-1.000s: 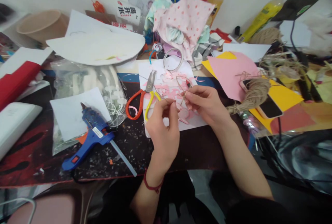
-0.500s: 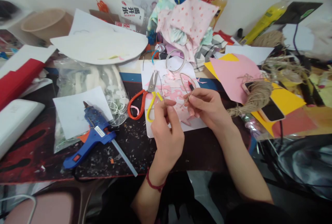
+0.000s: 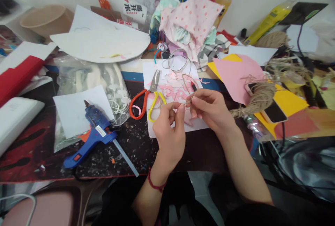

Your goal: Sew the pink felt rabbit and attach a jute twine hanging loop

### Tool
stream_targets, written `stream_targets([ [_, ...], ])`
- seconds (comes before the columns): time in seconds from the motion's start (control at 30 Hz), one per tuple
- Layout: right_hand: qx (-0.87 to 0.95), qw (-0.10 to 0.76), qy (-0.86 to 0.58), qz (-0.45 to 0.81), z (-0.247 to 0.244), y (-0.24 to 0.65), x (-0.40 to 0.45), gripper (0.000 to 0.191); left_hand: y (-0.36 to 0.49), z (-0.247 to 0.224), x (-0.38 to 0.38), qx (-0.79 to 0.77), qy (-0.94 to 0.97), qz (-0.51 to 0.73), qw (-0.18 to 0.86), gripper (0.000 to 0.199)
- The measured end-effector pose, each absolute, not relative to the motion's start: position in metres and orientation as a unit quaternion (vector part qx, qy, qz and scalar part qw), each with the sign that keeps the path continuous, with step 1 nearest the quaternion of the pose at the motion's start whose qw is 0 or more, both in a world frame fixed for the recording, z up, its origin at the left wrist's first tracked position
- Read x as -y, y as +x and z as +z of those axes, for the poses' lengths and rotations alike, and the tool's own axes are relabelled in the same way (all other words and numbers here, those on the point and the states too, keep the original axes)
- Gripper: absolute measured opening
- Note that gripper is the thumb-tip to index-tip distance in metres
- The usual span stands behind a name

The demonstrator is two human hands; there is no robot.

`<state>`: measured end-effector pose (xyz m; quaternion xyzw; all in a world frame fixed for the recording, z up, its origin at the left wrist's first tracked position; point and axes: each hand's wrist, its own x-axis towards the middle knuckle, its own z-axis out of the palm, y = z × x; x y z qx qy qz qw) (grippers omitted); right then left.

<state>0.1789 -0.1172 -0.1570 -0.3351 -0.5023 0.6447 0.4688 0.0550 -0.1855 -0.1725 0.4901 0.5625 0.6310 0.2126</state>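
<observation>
Over a white sheet strewn with pink paper scraps point(image 3: 174, 88), my two hands meet at the fingertips. My right hand point(image 3: 209, 107) pinches a piece of brown twine point(image 3: 186, 79), whose loop rises above the fingers. My left hand point(image 3: 170, 133) is closed, thumb and forefinger pinching a thin strand of the twine close to the right fingertips. Just left of the hands lie scissors point(image 3: 154, 84) with one orange and one yellow handle. A dark pencil-like tip point(image 3: 193, 85) shows behind the right fingers. The exact knot or crossing between the fingers is too small to make out.
A blue glue gun point(image 3: 98, 128) lies at left on white paper and a plastic bag point(image 3: 91, 76). At right, a twine hank point(image 3: 258, 97) rests on a phone point(image 3: 276, 111) and coloured paper point(image 3: 235, 76). Polka-dot cloth point(image 3: 192, 20) is piled behind a metal ring point(image 3: 178, 60).
My left hand's fingertips have moved right and now meet the right hand's. The thin strand that stood up from the left fingers has shifted toward the right hand.
</observation>
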Motion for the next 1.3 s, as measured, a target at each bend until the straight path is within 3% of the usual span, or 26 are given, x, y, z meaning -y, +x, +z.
stream_targets([
  [0.17, 0.503, 0.469, -0.334, 0.645, -0.1556, 0.1783, 0.1185, 0.012, 0.0552, -0.1705, 0.1869, -0.549, 0.490, 0.634, 0.238, 0.013],
  [0.57, 0.511, 0.451, -0.280, 0.675, -0.1602, 0.1770, 0.1214, 0.010, 0.0508, -0.1673, 0.1874, -0.579, 0.498, 0.620, 0.178, 0.032],
  [0.77, 0.515, 0.470, -0.263, 0.666, -0.1588, 0.1761, 0.1221, 0.006, 0.0487, -0.1660, 0.1849, -0.554, 0.470, 0.646, 0.234, 0.043],
  [1.03, 0.509, 0.500, -0.292, 0.637, -0.1567, 0.1749, 0.1215, 0.005, 0.0497, -0.1692, 0.1864, -0.524, 0.445, 0.670, 0.281, 0.019],
  [1.3, 0.520, 0.510, -0.285, 0.623, -0.1621, 0.1765, 0.1215, 0.006, 0.0495, -0.1629, 0.1855, -0.529, 0.471, 0.640, 0.297, 0.026],
])
